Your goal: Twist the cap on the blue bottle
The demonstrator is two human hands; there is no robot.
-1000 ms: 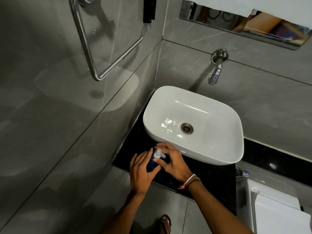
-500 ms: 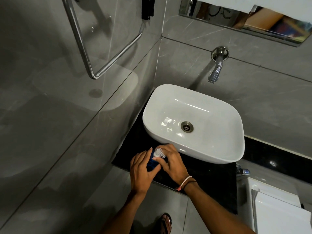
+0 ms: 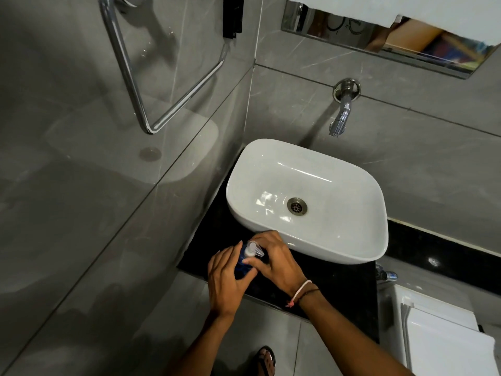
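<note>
A blue pump bottle (image 3: 242, 264) with a clear pump head (image 3: 253, 249) stands on the black counter (image 3: 339, 283), just in front of the white basin (image 3: 325, 240). My left hand (image 3: 226, 280) wraps around the bottle's left side, thumb across its front. My right hand (image 3: 273, 257) lies over the pump from the right, its fingers curled around the pump head. Both hands hide most of the bottle.
A chrome tap (image 3: 342, 111) sticks out of the grey tiled wall above the basin. A chrome towel rail (image 3: 130, 74) hangs on the left wall. A mirror (image 3: 393, 36) sits at the top right, a white toilet cistern (image 3: 444, 335) at the lower right.
My hands and the bottle stay where they were on the counter. My right fingers have shifted slightly over the pump head. The camera view has drifted a little.
</note>
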